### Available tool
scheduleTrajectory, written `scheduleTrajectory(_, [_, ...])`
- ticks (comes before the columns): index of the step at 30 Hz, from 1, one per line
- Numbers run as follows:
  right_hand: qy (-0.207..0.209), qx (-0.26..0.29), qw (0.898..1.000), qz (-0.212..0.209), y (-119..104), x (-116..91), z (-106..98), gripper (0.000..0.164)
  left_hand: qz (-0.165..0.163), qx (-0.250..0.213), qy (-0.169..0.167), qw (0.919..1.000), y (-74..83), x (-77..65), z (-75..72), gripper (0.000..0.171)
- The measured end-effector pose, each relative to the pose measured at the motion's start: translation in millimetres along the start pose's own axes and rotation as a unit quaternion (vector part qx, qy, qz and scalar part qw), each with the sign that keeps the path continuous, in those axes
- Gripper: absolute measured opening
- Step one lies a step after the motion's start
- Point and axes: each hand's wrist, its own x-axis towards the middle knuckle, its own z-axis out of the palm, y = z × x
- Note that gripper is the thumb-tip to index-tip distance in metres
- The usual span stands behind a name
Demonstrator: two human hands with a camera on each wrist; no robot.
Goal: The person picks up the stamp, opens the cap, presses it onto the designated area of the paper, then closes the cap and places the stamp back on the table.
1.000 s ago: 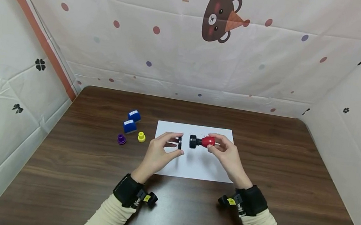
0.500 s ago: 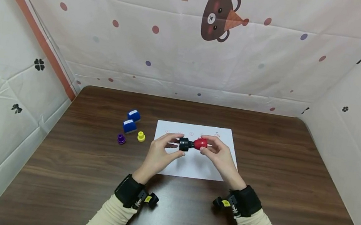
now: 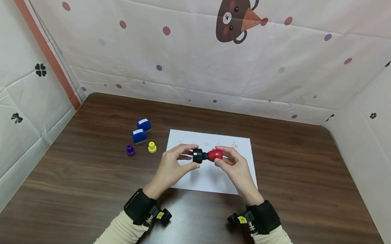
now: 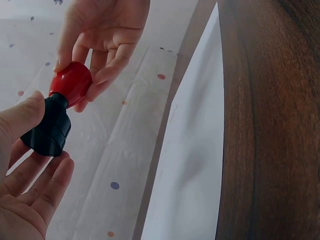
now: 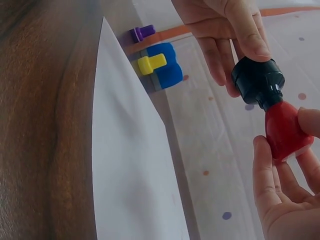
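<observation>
A hand stamp with a red rounded handle point(image 3: 215, 155) and a black lower end lies sideways in the air above a white sheet of paper point(image 3: 215, 179). My left hand point(image 3: 171, 167) pinches the black cap point(image 3: 197, 155) on that end between thumb and fingertips. From the other side, my right hand point(image 3: 237, 169) grips the red handle. In the left wrist view, cap and stamp point(image 4: 58, 101) meet in one line with no gap. The stamping face is hidden inside the cap. Small red prints point(image 3: 206, 144) show along the far part of the paper.
Left of the paper stand two blue blocks with white labels point(image 3: 139, 136), a purple stamp-like piece point(image 3: 130, 150) and a yellow one point(image 3: 152, 147). The brown wooden table point(image 3: 96, 174) is bounded at the back and sides by patterned white sheets point(image 3: 175, 51).
My right hand has moved left with the stamp, whose black end now sits in the cap that was held apart from it. My left hand has hardly moved.
</observation>
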Motion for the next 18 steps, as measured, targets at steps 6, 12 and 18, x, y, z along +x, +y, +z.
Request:
scheduleTrajectory(6, [0.001, 0.009, 1.0, -0.004, 0.0, 1.4, 2.8, 0.047, 0.009, -0.003, 0.006, 0.9999, 0.1, -0.1, -1.9, 0.048])
scheduleTrajectory(12, [0.008, 0.013, 1.0, -0.002, 0.0, 0.9, 7.5, 0.044, 0.016, -0.014, 0.012, 0.9997, 0.9, -0.5, -3.1, 0.047])
scheduleTrajectory(18, [0.008, 0.008, 1.0, 0.001, -0.3, 1.1, 10.5, 0.043, 0.017, -0.009, 0.01, 0.9998, -1.4, -1.7, -5.1, 0.046])
